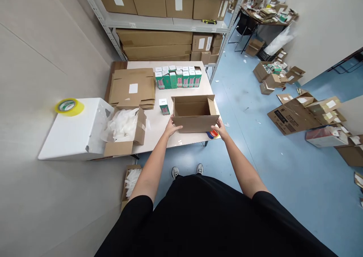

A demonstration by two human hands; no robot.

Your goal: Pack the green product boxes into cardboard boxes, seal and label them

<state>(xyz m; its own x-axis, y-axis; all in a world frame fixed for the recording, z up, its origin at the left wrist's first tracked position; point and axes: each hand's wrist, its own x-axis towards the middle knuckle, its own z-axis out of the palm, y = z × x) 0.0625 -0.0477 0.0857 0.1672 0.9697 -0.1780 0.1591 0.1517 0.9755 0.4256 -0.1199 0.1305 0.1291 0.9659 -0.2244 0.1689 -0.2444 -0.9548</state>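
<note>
An open, empty-looking cardboard box [195, 124] stands at the front of the white table [153, 132]. My left hand [171, 127] grips its near left corner, thumb on the front wall. At the near right corner, my right hand [218, 127] holds the same box between thumb and fingers. Just left of the box is a single small green-and-white carton [163, 107]. Rows of similar green-and-white cartons [178, 79] stand behind it. Beneath my right hand, partly hidden, lie rolls of red and blue tape [212, 134].
Flattened cardboard [121, 87] is stacked at the table's left. A box of white plastic packing [124, 124] sits nearer, beside a white block bearing yellow tape [69, 107]. Behind rises a metal shelf [159, 23] with cartons. Boxes [292, 115] litter the blue floor at right.
</note>
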